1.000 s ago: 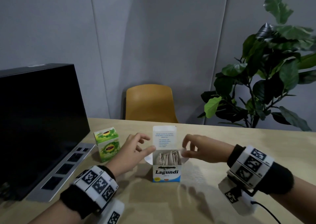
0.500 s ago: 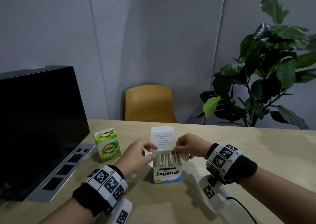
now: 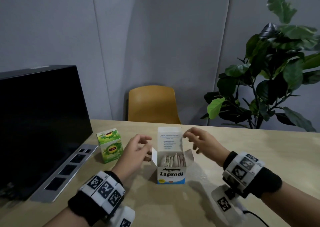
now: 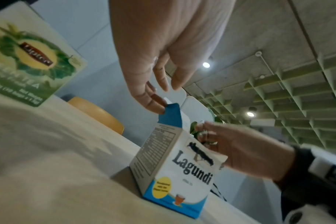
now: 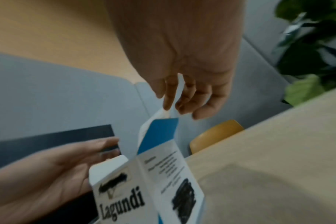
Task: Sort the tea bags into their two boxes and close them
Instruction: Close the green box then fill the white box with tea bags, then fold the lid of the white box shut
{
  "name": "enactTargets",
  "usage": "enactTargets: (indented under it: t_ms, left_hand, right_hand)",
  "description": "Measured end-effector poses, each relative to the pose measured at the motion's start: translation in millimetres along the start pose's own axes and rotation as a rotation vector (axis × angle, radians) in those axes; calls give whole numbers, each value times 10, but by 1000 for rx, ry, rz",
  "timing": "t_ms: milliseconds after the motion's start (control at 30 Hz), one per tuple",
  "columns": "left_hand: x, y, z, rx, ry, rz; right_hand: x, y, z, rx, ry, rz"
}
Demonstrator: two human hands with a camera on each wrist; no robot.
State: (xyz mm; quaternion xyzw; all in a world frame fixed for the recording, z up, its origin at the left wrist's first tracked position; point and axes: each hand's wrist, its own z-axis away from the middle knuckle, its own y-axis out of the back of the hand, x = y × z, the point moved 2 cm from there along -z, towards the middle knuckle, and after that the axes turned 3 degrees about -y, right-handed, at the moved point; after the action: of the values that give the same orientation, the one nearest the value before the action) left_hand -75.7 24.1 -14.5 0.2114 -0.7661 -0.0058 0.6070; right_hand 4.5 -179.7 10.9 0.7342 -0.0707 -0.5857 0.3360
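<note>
1. Fingers of the right hand (image 3: pixel 202 143) were loosely spread, their tips at the top corner of the Lagundi box's (image 3: pixel 170 174) upright lid (image 3: pixel 170 138); whether they pinched it I could not tell.
2. Left hand (image 3: pixel 134 153) hovered just left of the box, fingers relaxed, near the left side flap (image 3: pixel 154 155).
3. Tea bags (image 3: pixel 173 160) sat inside; the green Lipton box (image 3: pixel 110 148) stood shut, further left.
4. Closing appeared to be under way: next, fold the side flaps inward, then tuck the lid down.

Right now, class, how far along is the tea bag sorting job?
Done: the green Lipton box stands closed, and tea bags sit inside the Lagundi box. In hand: the right hand touches its raised lid; the left hand hovers by a side flap. Left: folding flaps and lid shut.
</note>
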Motion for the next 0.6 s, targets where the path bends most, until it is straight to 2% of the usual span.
enactTargets:
  t_ms: [67, 133, 233, 333, 400, 467, 533, 600]
  left_hand:
    - [12, 18, 12, -8, 46, 132]
    - [28, -31, 32, -81, 39, 112]
    - [48, -135, 42, -160, -14, 3]
    - [38, -178, 20, -164, -48, -127]
    - [-7, -187, 7, -139, -31, -168]
    - [-66, -186, -10, -116, 23, -155]
    - [-110, -171, -36, -144, 68, -201]
    - [-125, -135, -52, -193, 77, -222]
  right_hand:
    - [115, 17, 65, -98, -215, -316]
    - [168, -61, 151, -236, -300, -470]
    - [152, -193, 203, -298, -280, -579]
    - [87, -233, 176, -315, -232, -656]
    - [64, -267, 149, -343, -192, -582]
    - [69, -320, 119, -351, -155, -400]
    - [56, -359, 98, -342, -101, -169]
    - [42, -359, 73, -313, -25, -38]
